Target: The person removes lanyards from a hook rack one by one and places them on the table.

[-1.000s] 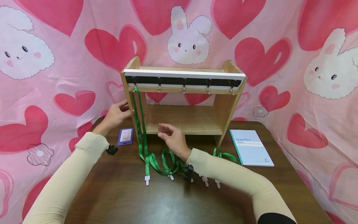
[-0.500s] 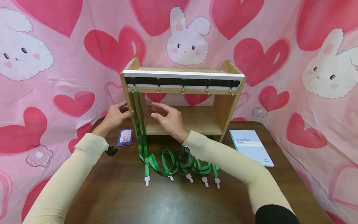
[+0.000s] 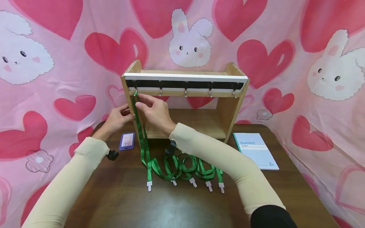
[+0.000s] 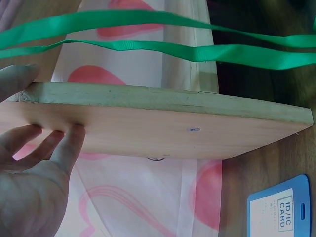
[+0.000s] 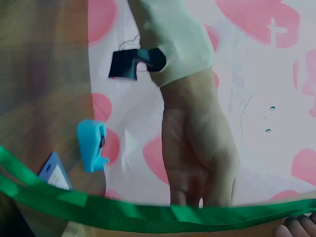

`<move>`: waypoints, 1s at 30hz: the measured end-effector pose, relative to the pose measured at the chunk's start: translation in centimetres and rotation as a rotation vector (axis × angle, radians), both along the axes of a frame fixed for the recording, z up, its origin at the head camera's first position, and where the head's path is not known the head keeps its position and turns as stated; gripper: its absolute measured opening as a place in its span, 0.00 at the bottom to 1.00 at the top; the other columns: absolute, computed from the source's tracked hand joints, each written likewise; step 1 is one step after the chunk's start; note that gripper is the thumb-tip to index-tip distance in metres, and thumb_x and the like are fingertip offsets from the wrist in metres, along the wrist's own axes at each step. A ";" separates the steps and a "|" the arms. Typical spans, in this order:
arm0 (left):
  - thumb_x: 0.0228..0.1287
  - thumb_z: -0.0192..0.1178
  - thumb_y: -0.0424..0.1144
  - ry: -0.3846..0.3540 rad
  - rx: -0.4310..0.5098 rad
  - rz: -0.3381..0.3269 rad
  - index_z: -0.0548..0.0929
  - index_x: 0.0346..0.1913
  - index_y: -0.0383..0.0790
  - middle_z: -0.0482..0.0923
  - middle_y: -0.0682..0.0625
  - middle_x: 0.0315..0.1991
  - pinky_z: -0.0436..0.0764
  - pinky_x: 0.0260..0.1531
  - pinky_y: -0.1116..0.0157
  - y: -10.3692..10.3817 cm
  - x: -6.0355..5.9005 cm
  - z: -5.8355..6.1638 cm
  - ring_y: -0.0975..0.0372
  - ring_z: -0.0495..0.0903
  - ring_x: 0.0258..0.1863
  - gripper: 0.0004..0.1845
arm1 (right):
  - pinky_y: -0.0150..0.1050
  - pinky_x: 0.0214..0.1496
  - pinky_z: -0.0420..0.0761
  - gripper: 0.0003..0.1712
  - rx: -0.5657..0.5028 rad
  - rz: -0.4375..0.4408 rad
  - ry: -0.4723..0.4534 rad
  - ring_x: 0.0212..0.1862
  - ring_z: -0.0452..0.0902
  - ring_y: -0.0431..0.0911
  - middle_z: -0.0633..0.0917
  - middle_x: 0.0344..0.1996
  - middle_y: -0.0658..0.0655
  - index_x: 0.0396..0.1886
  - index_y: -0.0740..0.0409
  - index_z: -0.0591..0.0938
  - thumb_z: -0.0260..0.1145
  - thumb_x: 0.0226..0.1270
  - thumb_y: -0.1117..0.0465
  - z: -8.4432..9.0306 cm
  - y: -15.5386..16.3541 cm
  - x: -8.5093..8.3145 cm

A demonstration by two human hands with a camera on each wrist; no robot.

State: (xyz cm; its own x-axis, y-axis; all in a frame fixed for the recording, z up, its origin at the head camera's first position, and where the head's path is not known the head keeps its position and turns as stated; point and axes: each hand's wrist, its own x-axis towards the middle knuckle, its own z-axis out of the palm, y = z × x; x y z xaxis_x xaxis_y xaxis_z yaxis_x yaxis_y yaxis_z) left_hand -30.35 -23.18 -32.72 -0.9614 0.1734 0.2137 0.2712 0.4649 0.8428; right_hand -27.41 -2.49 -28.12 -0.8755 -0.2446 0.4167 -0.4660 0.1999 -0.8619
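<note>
Right hand has risen to hung lanyard; left hand braces rack.

1. The rack stands at the back middle of the surface, before the curtain.
2. A row of hooks runs under the rack's top rail.
3. One lanyard hangs from the leftmost hook down onto the surface.
4. More lanyards lie in front of the rack.
5. The card holder lies left of the rack.
6. The notebook lies to its right.
7. The left hand rests on the rack's left side; the right hand is at the hanging lanyard's top.
</note>
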 end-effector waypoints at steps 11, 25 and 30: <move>0.72 0.61 0.41 0.026 -0.020 0.015 0.64 0.77 0.38 0.70 0.34 0.71 0.81 0.59 0.69 0.0 0.0 0.1 0.43 0.72 0.70 0.34 | 0.28 0.44 0.85 0.17 -0.164 -0.052 -0.116 0.44 0.85 0.33 0.92 0.43 0.45 0.52 0.47 0.89 0.71 0.67 0.49 0.6 -2.2 -0.2; 0.69 0.63 0.34 0.089 0.006 0.024 0.78 0.61 0.27 0.83 0.54 0.48 0.79 0.44 0.83 0.4 -0.2 0.1 0.78 0.78 0.45 0.21 | 0.40 0.39 0.90 0.13 -0.398 -0.030 -0.303 0.33 0.89 0.39 0.93 0.38 0.55 0.41 0.51 0.88 0.72 0.66 0.48 0.9 -4.0 0.1; 0.71 0.61 0.36 0.072 -0.017 0.036 0.76 0.65 0.27 0.79 0.32 0.60 0.77 0.43 0.85 0.3 -0.1 0.1 0.59 0.79 0.54 0.24 | 0.42 0.41 0.90 0.09 -0.413 -0.042 -0.345 0.38 0.91 0.49 0.92 0.32 0.53 0.42 0.50 0.88 0.68 0.70 0.52 1.1 -4.4 0.0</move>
State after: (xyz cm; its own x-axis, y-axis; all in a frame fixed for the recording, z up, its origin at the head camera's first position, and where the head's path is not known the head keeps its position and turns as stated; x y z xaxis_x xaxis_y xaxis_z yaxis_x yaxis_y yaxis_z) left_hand -30.43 -22.90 -32.63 -0.9494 0.1433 0.2793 0.3133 0.4898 0.8136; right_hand -27.38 -6.90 -27.04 -0.9841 -0.0826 0.1574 -0.1411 -0.1755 -0.9743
